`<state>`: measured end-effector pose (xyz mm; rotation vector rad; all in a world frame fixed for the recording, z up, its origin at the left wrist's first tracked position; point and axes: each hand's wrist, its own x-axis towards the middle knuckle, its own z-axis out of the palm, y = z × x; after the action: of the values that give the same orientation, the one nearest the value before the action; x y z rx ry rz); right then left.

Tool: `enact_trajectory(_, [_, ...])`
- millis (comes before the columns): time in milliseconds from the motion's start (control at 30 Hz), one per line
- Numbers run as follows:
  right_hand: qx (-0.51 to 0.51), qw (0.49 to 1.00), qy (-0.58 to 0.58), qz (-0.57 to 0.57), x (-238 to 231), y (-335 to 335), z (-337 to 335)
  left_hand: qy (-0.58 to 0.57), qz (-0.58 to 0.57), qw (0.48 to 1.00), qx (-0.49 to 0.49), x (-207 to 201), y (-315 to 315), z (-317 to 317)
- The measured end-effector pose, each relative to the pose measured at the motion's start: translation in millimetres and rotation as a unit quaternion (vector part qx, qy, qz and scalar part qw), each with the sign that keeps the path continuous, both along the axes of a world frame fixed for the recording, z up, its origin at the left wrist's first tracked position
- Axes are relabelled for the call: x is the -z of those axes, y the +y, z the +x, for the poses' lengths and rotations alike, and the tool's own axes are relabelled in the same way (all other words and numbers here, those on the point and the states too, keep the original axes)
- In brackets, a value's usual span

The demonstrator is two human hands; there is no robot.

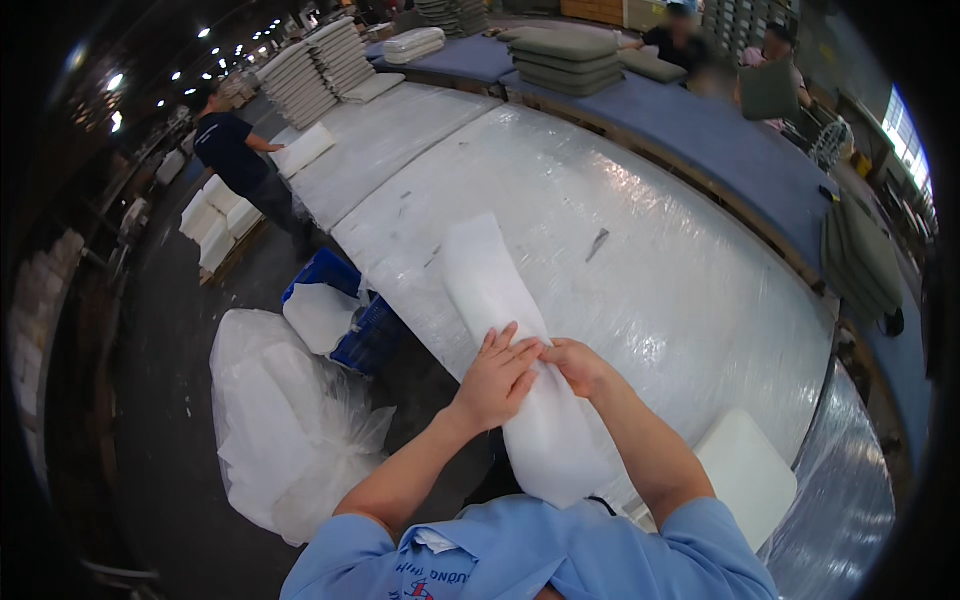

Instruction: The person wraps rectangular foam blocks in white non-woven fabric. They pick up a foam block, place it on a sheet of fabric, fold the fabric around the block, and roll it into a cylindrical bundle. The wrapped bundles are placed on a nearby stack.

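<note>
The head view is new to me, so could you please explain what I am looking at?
Certainly. No robot is involved: a person wears two wide fisheye cameras on the head, and this is the left one, looking down, so straight edges bend near the rim.

The bare hands are the wearer's own. The left hand lies spread on a long white padding strip, while the right hand appears to pinch its right edge.

The strip lies over a worktable covered in shiny clear film. A white pad sits beside the right forearm. On the left are a blue crate and a filled translucent bag.

Farther off, green cushions are stacked on a blue surface.
</note>
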<state>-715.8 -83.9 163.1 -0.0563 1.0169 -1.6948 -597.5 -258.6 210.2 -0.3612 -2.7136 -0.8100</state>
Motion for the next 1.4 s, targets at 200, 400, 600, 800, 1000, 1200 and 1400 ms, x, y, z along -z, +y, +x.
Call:
enact_trajectory(200, [0.049,0.996,0.035,0.071,-7,18,-5,-0.031,-0.118,0.992,-0.025,-6,23,-4])
enact_trajectory(400, [-0.101,0.974,0.034,0.201,-34,72,29,-0.048,-0.183,0.981,-0.046,-3,30,-6])
enact_trajectory(600, [-0.023,0.99,0.111,0.086,-37,85,64,-0.054,-0.169,0.983,-0.043,-8,35,-14])
enact_trajectory(800, [0.006,0.987,0.132,0.093,33,94,73,-0.067,-0.172,0.982,-0.03,-13,38,-17])
enact_trajectory(1000, [-0.034,0.981,0.174,0.079,20,92,38,-0.036,-0.173,0.983,-0.042,-7,44,-18])
enact_trajectory(1200, [0.015,0.912,0.336,0.237,-60,7,-52,-0.039,-0.171,0.983,-0.058,-2,48,-21])
enact_trajectory(1400, [0.078,0.919,0.317,0.22,-53,-83,-77,-0.047,-0.163,0.984,-0.057,-4,54,-25])
